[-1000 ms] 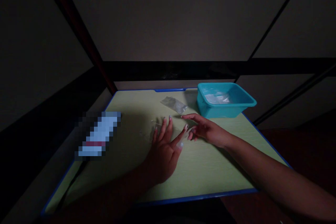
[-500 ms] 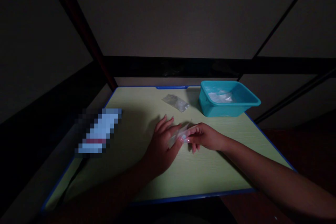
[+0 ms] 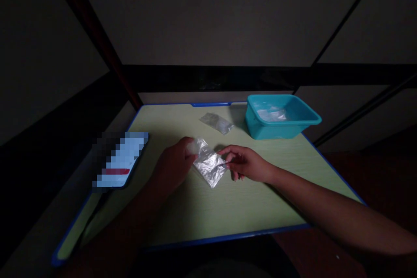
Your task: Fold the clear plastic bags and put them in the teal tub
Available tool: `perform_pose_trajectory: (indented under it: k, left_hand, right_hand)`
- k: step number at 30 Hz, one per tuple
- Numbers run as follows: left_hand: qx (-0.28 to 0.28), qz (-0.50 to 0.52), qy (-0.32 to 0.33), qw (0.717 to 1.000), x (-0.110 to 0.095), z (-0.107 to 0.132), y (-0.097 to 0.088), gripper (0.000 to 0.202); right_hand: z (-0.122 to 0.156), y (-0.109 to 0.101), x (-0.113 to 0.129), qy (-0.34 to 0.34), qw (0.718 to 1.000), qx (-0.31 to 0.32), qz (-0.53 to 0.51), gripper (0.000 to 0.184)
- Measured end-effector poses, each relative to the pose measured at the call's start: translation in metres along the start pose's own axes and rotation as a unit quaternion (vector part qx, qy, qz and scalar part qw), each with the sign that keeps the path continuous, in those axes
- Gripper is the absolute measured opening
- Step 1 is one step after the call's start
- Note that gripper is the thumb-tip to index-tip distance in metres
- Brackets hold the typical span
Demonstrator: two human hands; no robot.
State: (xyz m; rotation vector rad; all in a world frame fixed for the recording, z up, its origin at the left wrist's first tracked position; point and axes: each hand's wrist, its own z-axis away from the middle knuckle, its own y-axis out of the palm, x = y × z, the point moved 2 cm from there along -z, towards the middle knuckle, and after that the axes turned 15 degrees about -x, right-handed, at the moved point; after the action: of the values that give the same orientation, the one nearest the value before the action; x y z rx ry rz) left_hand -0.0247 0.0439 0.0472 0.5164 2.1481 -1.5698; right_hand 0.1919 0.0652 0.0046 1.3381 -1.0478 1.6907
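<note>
A small clear plastic bag (image 3: 209, 163) is held up just above the pale green table (image 3: 228, 208), stretched between both hands. My left hand (image 3: 174, 164) pinches its upper left corner with closed fingers. My right hand (image 3: 245, 163) pinches its right edge between thumb and fingertips. A second clear plastic bag (image 3: 216, 122) lies flat on the table farther back, untouched.
A teal plastic tub (image 3: 280, 116) with clear plastic inside stands at the back right of the table. A blurred flat object (image 3: 119, 160) lies at the left edge. The table has a blue rim, and dark bars and walls surround it.
My left hand lay flat and open on the table a second ago. Both hands have since picked up the clear bag and now hold it spread between them.
</note>
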Motion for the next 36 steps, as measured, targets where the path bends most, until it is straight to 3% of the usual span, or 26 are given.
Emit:
perform_pose_trajectory:
  k: [7, 9, 14, 16, 19, 27, 30, 34, 36]
  left_hand:
    - [0.044, -0.105, 0.021, 0.993, -0.003, 0.002, -0.002, 0.051]
    - [0.029, -0.132, 0.038, 0.99, -0.001, 0.002, -0.001, 0.055]
    - [-0.103, -0.173, 0.184, 0.962, -0.011, 0.013, 0.006, 0.063]
    - [-0.078, -0.146, 0.26, 0.951, -0.02, 0.023, 0.017, 0.066]
    - [-0.022, -0.145, 0.305, 0.941, -0.029, 0.037, 0.034, 0.066]
    - [0.026, -0.187, 0.236, 0.953, -0.026, 0.04, 0.052, 0.067]
    - [0.065, -0.197, 0.203, 0.957, -0.024, 0.04, 0.055, 0.069]
    - [0.077, -0.216, 0.177, 0.957, -0.024, 0.043, 0.057, 0.069]
    - [0.073, -0.211, 0.179, 0.958, -0.023, 0.044, 0.057, 0.067]
  right_hand:
    - [-0.002, 0.007, -0.004, -0.068, 0.997, -0.028, 0.014, 0.028]
    - [-0.001, 0.007, -0.005, -0.076, 0.996, -0.032, 0.031, 0.027]
    - [0.002, 0.009, -0.001, -0.105, 0.99, -0.044, 0.088, 0.028]
    - [0.003, 0.01, 0.002, -0.117, 0.986, -0.046, 0.111, 0.027]
    - [0.002, 0.01, 0.006, -0.129, 0.98, -0.047, 0.147, 0.026]
    - [-0.003, 0.014, 0.004, -0.125, 0.975, -0.067, 0.172, 0.029]
    - [-0.003, 0.014, 0.006, -0.154, 0.964, -0.089, 0.199, 0.027]
    - [0.007, 0.01, 0.02, -0.275, 0.912, -0.131, 0.275, 0.028]
    - [0.016, 0.009, 0.028, -0.348, 0.872, -0.106, 0.328, 0.034]
